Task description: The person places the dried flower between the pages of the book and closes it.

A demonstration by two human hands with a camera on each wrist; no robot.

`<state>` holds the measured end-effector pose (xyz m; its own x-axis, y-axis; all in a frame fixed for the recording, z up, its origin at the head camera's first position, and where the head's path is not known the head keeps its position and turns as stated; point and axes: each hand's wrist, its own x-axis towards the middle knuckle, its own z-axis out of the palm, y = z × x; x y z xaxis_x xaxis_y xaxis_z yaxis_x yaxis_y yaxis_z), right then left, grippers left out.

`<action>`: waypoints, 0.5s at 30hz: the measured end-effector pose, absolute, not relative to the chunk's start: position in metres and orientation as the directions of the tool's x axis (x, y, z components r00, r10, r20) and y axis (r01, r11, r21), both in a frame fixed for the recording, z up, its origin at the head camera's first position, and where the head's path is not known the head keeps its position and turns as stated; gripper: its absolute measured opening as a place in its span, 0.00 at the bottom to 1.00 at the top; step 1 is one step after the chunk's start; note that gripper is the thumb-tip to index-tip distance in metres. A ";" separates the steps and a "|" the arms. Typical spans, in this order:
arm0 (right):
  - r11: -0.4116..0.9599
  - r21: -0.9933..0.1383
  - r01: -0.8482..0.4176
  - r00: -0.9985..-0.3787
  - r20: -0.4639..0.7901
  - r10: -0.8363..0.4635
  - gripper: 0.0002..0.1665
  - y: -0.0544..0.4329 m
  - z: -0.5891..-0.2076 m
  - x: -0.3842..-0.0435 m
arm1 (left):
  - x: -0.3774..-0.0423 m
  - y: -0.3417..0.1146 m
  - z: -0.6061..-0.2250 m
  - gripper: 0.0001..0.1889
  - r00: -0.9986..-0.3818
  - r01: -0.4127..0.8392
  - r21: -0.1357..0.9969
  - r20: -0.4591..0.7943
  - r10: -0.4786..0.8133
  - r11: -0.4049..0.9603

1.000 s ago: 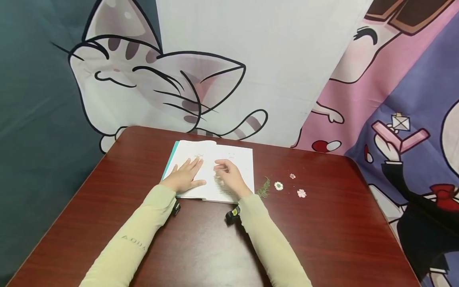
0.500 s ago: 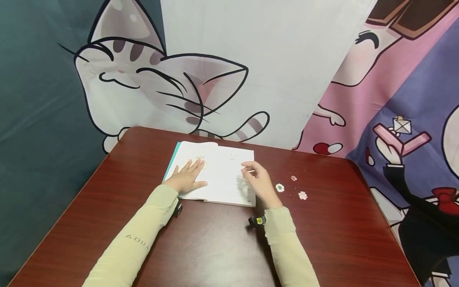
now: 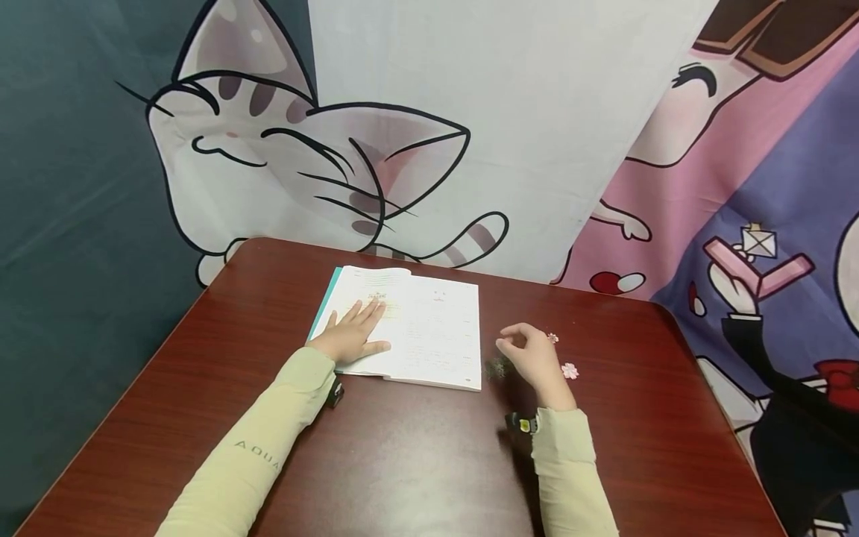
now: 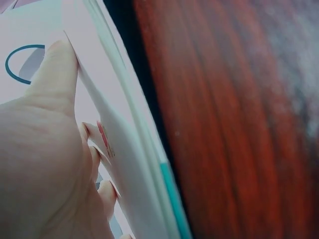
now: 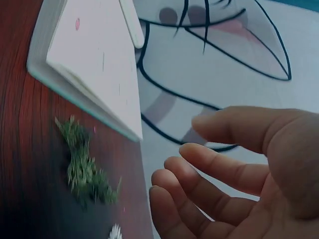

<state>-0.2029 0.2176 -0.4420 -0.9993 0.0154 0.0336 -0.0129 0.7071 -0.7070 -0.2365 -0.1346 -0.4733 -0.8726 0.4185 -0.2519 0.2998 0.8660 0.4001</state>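
Observation:
An open book with a teal cover edge lies on the table. My left hand rests with fingers spread on its left page; the left wrist view shows that hand along the page. Off the book's right edge hovers my right hand, fingers loosely bent. In the right wrist view nothing shows between its thumb and fingers. A green fern-like sprig lies left of this hand. A white daisy shows partly as white petals in the right wrist view; the hand hides it in the head view.
A pink pressed flower and a smaller pink one lie right of my right hand. The dark red-brown table meets a cartoon-cat cloth backdrop at its far edge.
My right hand has moved right, from over the right page to beyond the book, near the sprig and flowers. The daisy is now behind it. My left hand stays on the left page.

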 end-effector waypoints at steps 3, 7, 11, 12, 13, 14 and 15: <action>0.729 -0.685 0.011 -0.998 0.039 0.051 0.14 0.230 -0.445 -0.202 | -0.236 -0.134 -0.473 0.46 -0.872 0.304 0.403 -0.247 0.422 0.863; 0.764 -0.644 0.050 -0.996 0.022 0.084 0.15 0.244 -0.449 -0.203 | -0.237 -0.133 -0.474 0.46 -0.872 0.303 0.402 -0.249 0.422 0.864; 0.771 -0.630 0.093 -0.995 -0.025 0.100 0.15 0.253 -0.450 -0.202 | -0.236 -0.133 -0.473 0.46 -0.873 0.303 0.401 -0.247 0.420 0.865; 0.773 -0.626 0.099 -0.994 -0.032 0.101 0.15 0.254 -0.450 -0.201 | -0.236 -0.133 -0.472 0.46 -0.873 0.304 0.401 -0.245 0.422 0.864; 0.776 -0.623 0.103 -0.994 -0.038 0.102 0.15 0.255 -0.451 -0.201 | -0.235 -0.133 -0.472 0.46 -0.873 0.304 0.401 -0.246 0.421 0.864; 0.776 -0.621 0.106 -0.994 -0.042 0.101 0.15 0.256 -0.451 -0.201 | -0.235 -0.134 -0.471 0.46 -0.873 0.304 0.402 -0.245 0.421 0.864; 0.779 -0.618 0.104 -0.994 -0.045 0.097 0.14 0.256 -0.452 -0.201 | -0.235 -0.134 -0.471 0.46 -0.873 0.303 0.403 -0.246 0.421 0.864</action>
